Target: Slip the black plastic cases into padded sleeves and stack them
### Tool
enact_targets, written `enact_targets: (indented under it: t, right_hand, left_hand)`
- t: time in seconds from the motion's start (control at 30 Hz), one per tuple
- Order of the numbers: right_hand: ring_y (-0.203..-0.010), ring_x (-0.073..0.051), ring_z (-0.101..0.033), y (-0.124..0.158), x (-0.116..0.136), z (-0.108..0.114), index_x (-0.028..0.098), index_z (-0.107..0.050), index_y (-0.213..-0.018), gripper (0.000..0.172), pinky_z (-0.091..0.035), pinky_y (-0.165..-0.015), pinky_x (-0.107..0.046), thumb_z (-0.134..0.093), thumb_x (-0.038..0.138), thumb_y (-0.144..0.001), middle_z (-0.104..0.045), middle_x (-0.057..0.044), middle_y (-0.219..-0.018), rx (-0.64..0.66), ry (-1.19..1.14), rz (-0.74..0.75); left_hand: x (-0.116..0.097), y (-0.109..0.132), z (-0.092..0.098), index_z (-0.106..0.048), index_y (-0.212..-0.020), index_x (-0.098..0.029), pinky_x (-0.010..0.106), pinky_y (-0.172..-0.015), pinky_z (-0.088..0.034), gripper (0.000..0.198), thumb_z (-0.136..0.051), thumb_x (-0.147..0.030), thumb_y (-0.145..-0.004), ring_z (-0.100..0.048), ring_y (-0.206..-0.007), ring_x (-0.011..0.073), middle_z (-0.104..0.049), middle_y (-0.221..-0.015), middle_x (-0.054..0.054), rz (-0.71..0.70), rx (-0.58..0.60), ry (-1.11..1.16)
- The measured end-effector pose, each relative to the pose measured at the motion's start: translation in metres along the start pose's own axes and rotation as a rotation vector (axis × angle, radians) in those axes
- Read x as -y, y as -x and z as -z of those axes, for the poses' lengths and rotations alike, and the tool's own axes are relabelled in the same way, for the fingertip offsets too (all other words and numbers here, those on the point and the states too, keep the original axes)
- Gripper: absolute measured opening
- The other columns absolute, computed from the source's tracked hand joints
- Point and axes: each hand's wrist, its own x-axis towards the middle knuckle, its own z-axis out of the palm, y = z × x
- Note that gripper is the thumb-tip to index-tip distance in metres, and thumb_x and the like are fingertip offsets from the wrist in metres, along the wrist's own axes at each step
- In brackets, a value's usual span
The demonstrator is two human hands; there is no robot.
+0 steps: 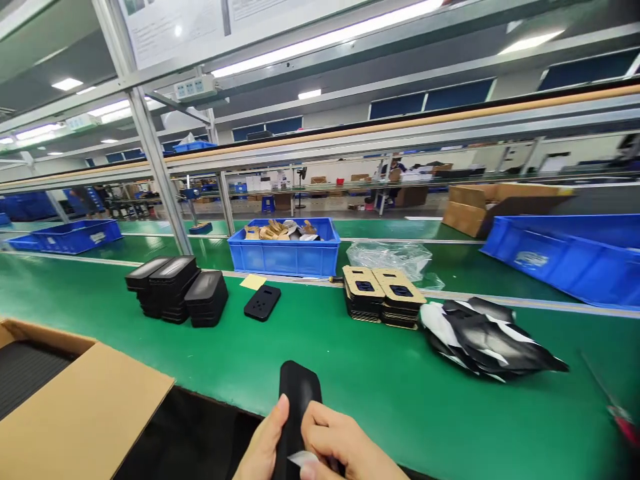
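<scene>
Black panel, six o'clock: gripped by left hand; white film pinched by right hand. Peeling apparently in hand; steady pull seemingly called for.

Looks like a factory workshop: green workbench near, blue bins left and right, strip light above.
</scene>
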Motion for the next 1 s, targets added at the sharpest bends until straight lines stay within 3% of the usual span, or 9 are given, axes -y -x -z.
enact_targets:
  t: [0.17, 0.37, 0.47, 0.53, 0.63, 0.7, 0.8, 0.9, 1.0]
  right_hand:
    - [-0.065, -0.012, -0.039, -0.007, -0.001, -0.008, 0.018, -0.041, -0.055, 0.051, -0.028, -0.061, -0.027, -0.064, 0.053, -0.084, -0.046, 0.0, -0.072, -0.348, -0.554, -0.127]
    - [-0.054, -0.009, -0.027, -0.007, -0.025, -0.024, 0.019, -0.037, -0.058, 0.044, -0.025, -0.049, -0.024, -0.059, 0.048, -0.082, -0.035, 0.003, -0.068, -0.586, -0.827, -0.232]
    - [-0.052, -0.009, -0.03, -0.002, -0.031, -0.024, 0.019, -0.042, -0.062, 0.04, -0.029, -0.048, -0.022, -0.06, 0.045, -0.087, -0.034, 0.005, -0.064, -0.572, -0.887, -0.259]
    - [-0.06, -0.011, -0.042, 0.003, -0.034, -0.017, 0.019, -0.05, -0.065, 0.034, -0.036, -0.052, -0.02, -0.068, 0.039, -0.085, -0.045, 0.002, -0.069, -0.586, -0.843, -0.261]
    - [-0.092, -0.017, -0.059, 0.008, -0.036, 0.0, 0.027, -0.068, -0.094, 0.006, -0.047, -0.073, -0.021, -0.068, 0.028, -0.088, -0.064, -0.003, -0.099, -0.533, -0.497, -0.177]
    - [-0.1, -0.019, -0.062, 0.009, -0.035, 0.009, 0.033, -0.069, -0.106, 0.02, -0.049, -0.082, -0.025, -0.055, 0.024, -0.095, -0.068, -0.004, -0.107, -0.348, -0.246, 0.011]
    - [-0.085, -0.019, -0.064, 0.008, -0.03, 0.013, 0.027, -0.067, -0.086, 0.032, -0.048, -0.079, -0.029, -0.038, 0.023, -0.1, -0.069, -0.004, -0.09, -0.202, -0.158, 0.132]
    - [-0.078, -0.02, -0.06, 0.004, -0.023, 0.005, 0.023, -0.058, -0.08, 0.037, -0.046, -0.073, -0.031, -0.03, 0.034, -0.102, -0.063, -0.005, -0.084, -0.213, -0.153, 0.034]
    - [-0.073, -0.019, -0.055, 0.002, -0.02, -0.003, 0.023, -0.053, -0.083, 0.029, -0.042, -0.068, -0.029, -0.041, 0.045, -0.097, -0.058, -0.003, -0.082, -0.231, -0.079, -0.027]
  left_hand:
    - [-0.013, 0.009, 0.003, -0.073, -0.07, -0.012, 0.03, -0.082, -0.047, 0.036, -0.075, -0.048, -0.077, -0.062, -0.065, 0.0168, -0.065, -0.057, 0.001, 0.102, -0.078, 0.016]
    - [-0.006, 0.002, -0.009, -0.072, -0.109, -0.004, 0.045, -0.099, -0.042, 0.066, -0.07, -0.061, -0.075, -0.066, -0.104, 0.0364, -0.075, -0.095, 0.017, 0.231, 0.141, 0.142]
    - [0.001, -0.004, -0.009, -0.071, -0.109, 0.001, 0.044, -0.099, -0.042, 0.07, -0.063, -0.062, -0.08, -0.066, -0.103, 0.0367, -0.074, -0.098, 0.022, 0.142, 0.136, 0.136]
    - [0.004, -0.007, -0.004, -0.072, -0.105, 0.001, 0.042, -0.096, -0.042, 0.064, -0.062, -0.058, -0.083, -0.067, -0.098, 0.0341, -0.075, -0.095, 0.021, 0.034, 0.067, 0.072]
    - [0.01, -0.01, 0.004, -0.073, -0.098, -0.006, 0.039, -0.094, -0.041, 0.048, -0.067, -0.051, -0.082, -0.066, -0.091, 0.0291, -0.074, -0.086, 0.014, -0.126, -0.016, 0.001]
    - [0.016, -0.012, 0.007, -0.072, -0.089, -0.009, 0.038, -0.089, -0.042, 0.044, -0.071, -0.052, -0.079, -0.064, -0.082, 0.0254, -0.07, -0.078, 0.009, -0.172, -0.032, 0.003]
    - [0.022, -0.012, 0.007, -0.067, -0.075, -0.012, 0.035, -0.078, -0.043, 0.041, -0.074, -0.053, -0.075, -0.059, -0.072, 0.0202, -0.063, -0.069, 0.004, -0.173, -0.068, 0.017]
    - [0.023, -0.01, 0.004, -0.063, -0.071, -0.014, 0.034, -0.073, -0.043, 0.043, -0.075, -0.056, -0.073, -0.056, -0.068, 0.0184, -0.06, -0.067, 0.002, -0.172, -0.099, 0.018]
    - [0.02, -0.005, -0.002, -0.067, -0.079, -0.013, 0.032, -0.075, -0.042, 0.044, -0.077, -0.055, -0.072, -0.057, -0.072, 0.0181, -0.062, -0.071, 0.002, -0.196, -0.11, -0.007]
